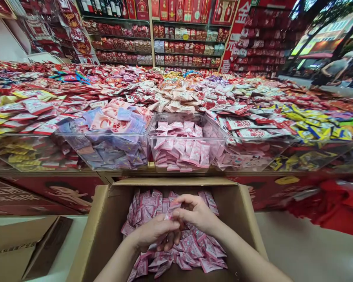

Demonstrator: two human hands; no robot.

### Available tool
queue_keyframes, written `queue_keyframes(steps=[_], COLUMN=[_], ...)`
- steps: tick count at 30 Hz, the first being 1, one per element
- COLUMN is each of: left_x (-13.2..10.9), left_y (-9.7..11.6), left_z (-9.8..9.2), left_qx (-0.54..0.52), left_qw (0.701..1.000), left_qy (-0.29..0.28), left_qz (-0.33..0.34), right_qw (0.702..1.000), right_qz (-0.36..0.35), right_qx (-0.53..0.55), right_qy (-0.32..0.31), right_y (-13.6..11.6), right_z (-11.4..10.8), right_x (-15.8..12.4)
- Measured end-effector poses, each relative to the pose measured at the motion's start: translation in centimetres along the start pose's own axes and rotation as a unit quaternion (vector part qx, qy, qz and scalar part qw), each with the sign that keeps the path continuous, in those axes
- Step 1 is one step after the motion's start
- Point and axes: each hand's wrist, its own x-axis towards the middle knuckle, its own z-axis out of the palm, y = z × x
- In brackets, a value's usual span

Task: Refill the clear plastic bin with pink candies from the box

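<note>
Both my hands reach down into an open cardboard box point(102, 219) filled with small pink candy packets point(200, 250). My left hand point(154, 232) and my right hand point(194, 213) meet over the heap, fingers curled around a bunch of the pink packets between them. Straight ahead on the counter stands a clear plastic bin point(186, 147) partly filled with the same pink packets.
The counter is covered with clear bins and heaps of wrapped sweets in red, pink, yellow and blue. A second cardboard box point(26, 246) lies flat at lower left. Shelves of red boxes line the back wall. A person stands far right by the shop entrance.
</note>
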Motion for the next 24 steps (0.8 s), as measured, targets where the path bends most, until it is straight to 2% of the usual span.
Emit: queue_keyframes(steps=[1, 3, 6, 8, 13, 15, 16, 18, 19, 20, 21, 24], left_x=[0.1, 0.2, 0.6, 0.8, 1.0, 0.8, 0.7, 0.5, 0.3, 0.2, 0.1, -0.2], left_y=[0.0, 0.1, 0.3, 0.3, 0.1, 0.1, 0.1, 0.1, 0.1, 0.0, -0.1, -0.1], left_z=[0.0, 0.1, -0.3, -0.6, -0.6, -0.4, -0.4, -0.5, -0.7, -0.9, -1.0, -1.1], left_qx=[0.009, 0.019, 0.033, 0.026, -0.031, -0.071, -0.092, -0.125, -0.138, -0.151, -0.165, -0.189], left_qw=[1.0, 0.999, 0.989, 0.981, 0.963, 0.957, 0.955, 0.955, 0.955, 0.956, 0.957, 0.961], left_qy=[0.002, 0.031, 0.122, 0.173, 0.227, 0.235, 0.235, 0.228, 0.22, 0.208, 0.19, 0.118], left_qz=[0.002, 0.027, 0.072, 0.087, 0.14, 0.156, 0.155, 0.143, 0.141, 0.141, 0.143, 0.162], right_qw=[1.0, 0.997, 0.985, 0.979, 0.968, 0.972, 0.981, 0.996, 0.987, 0.96, 0.919, 0.772], right_qz=[0.007, 0.005, 0.008, 0.026, 0.078, 0.073, 0.045, -0.065, -0.138, -0.21, -0.277, -0.424], right_qx=[-0.003, 0.013, 0.051, 0.077, 0.197, 0.195, 0.159, 0.014, -0.084, -0.184, -0.278, -0.469], right_qy=[0.007, 0.07, 0.167, 0.189, 0.135, 0.11, 0.098, 0.056, 0.024, -0.011, -0.042, -0.065], right_y=[0.2, 0.6, 1.2, 1.7, 2.5, 2.2, 1.8, 0.8, 0.1, -0.6, -1.3, -4.1], right_z=[0.1, 0.0, -0.5, -0.7, -0.1, 0.1, 0.0, -0.4, -0.6, -0.8, -0.9, -0.7], right_x=[0.0, 0.1, 0.3, 0.5, 0.3, 0.0, -0.2, -0.6, -0.8, -0.9, -1.1, -1.6])
